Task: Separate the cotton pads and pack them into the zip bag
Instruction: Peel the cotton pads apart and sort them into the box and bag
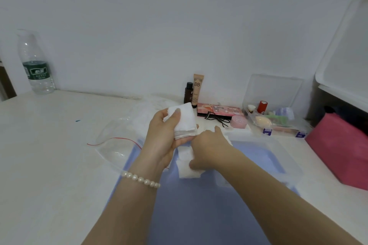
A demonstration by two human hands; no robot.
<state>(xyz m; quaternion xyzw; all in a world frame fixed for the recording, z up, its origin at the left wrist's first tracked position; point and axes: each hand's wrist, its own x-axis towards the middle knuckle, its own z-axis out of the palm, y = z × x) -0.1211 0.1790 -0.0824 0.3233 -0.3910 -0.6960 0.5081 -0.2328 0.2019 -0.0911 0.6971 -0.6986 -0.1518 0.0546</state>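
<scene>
Head view shows my left hand (167, 131) wrapped around a stack of cotton pads (184, 123), thumb pressed on top. My right hand (207, 149) pinches some peeled pads (187, 167) below it. They look soft, light and floppy, so I pull at a corner. Zip bag (119, 145) lies just left.

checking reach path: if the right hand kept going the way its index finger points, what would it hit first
Likely the stack of cotton pads held in the left hand; the right hand points up-left toward it, though depth is unclear.
</scene>
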